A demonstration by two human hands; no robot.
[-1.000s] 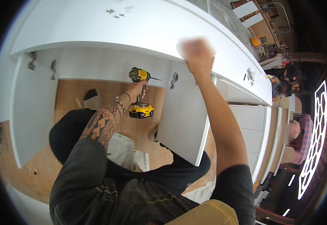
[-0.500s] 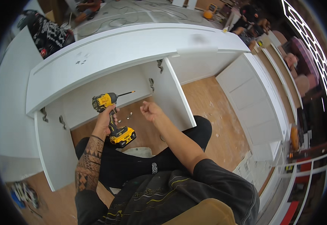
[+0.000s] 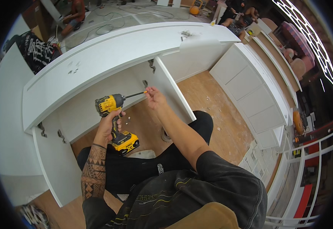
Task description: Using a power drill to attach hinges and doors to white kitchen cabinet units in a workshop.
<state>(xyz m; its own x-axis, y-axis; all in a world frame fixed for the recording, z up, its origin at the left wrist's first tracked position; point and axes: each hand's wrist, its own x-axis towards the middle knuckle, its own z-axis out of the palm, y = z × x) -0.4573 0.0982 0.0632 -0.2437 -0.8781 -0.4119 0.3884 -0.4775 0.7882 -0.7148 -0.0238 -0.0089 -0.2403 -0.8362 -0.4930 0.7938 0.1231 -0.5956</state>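
My left hand (image 3: 109, 125) is wrapped round the handle of a yellow and black cordless impact driver (image 3: 108, 104), its battery hanging low over my lap. A long dark bit (image 3: 134, 94) with an orange tip points right. At that tip, my right hand (image 3: 156, 99) has its fingers pinched; whatever small thing they hold is hidden. Just behind is the open right door (image 3: 176, 91) of a white cabinet (image 3: 109, 42), with metal hinges (image 3: 145, 83) on its inner side. The left door (image 3: 55, 164) stands open too, with its own hinges (image 3: 61, 136).
Small loose pieces (image 3: 128, 119) lie on the wooden floor inside the cabinet. A bunch of small hardware (image 3: 189, 34) rests on its top. White panels (image 3: 250, 93) stand at the right. Other people (image 3: 74, 17) are beyond the cabinet, with cables on the floor (image 3: 136, 17).
My right hand has moved up to the bit's tip, where before it was apart from it. The driver stays in my left hand, nearly in place. The view has shifted slightly.
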